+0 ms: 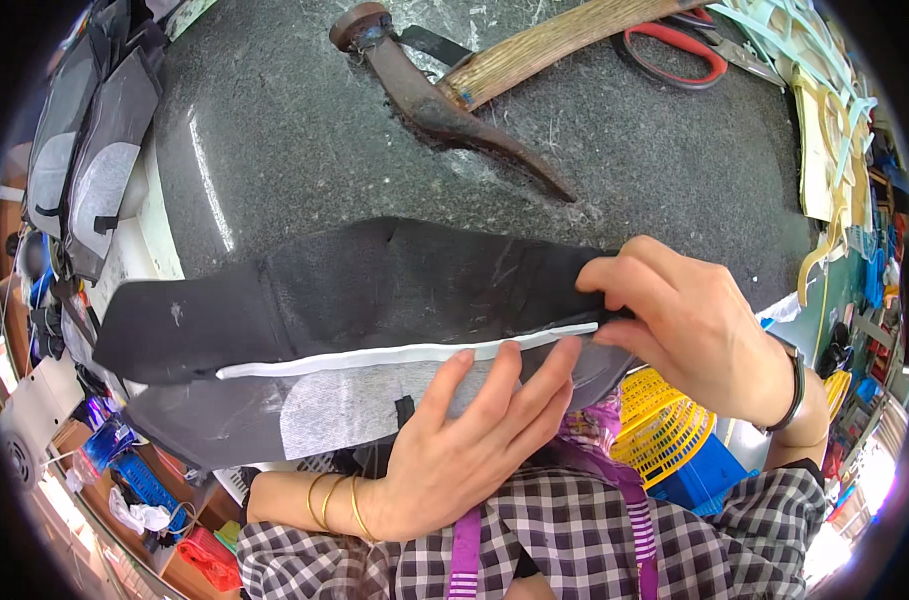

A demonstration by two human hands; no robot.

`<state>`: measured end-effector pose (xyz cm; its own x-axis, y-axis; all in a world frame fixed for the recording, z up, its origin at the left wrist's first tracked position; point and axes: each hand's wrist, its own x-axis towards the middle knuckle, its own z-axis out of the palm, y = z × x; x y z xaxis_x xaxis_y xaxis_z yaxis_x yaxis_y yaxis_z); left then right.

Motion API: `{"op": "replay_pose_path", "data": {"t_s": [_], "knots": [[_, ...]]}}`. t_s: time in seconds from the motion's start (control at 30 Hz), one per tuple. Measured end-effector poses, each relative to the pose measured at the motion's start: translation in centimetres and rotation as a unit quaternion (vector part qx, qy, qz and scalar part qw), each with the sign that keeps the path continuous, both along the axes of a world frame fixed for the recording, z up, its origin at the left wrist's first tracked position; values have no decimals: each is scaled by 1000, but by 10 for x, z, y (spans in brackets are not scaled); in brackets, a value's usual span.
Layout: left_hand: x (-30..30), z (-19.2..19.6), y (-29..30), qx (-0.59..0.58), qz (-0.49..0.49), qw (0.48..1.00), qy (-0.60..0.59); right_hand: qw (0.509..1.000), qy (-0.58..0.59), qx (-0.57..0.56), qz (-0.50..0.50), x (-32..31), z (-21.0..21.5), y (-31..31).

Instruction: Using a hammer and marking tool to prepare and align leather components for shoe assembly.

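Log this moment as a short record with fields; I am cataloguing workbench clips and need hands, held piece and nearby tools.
surface: dark speckled stone slab
held piece: black fabric panel with a white strip along its edge, grey backing below
left hand: palm up under the panel, fingertips at the white strip
right hand: pinching the panel's right end
tools: hammer with wooden handle; red-handled scissors at the far right
left stack: grey and black cut pieces
right stack: pale green and cream cut pieces
below the slab: yellow basket
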<state>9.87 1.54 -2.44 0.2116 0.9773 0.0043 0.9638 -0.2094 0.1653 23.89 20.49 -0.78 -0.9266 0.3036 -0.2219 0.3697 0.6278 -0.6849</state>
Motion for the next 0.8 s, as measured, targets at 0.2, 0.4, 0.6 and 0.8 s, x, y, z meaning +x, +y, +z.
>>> {"op": "replay_pose_path", "data": {"t_s": [0.2, 0.4, 0.6, 0.8], "knots": [[8, -4, 9, 14, -7, 998, 68, 978, 109, 100, 145, -1, -18, 20], [13, 2, 16, 7, -16, 993, 113, 965, -3, 94, 246, 10, 14, 33], [15, -7, 7, 24, 3, 996, 82, 948, 108, 297, 44, -7, -12, 20], [17, -12, 2, 13, -6, 989, 144, 983, -130, 34, 125, -30, 9, 27]]}}
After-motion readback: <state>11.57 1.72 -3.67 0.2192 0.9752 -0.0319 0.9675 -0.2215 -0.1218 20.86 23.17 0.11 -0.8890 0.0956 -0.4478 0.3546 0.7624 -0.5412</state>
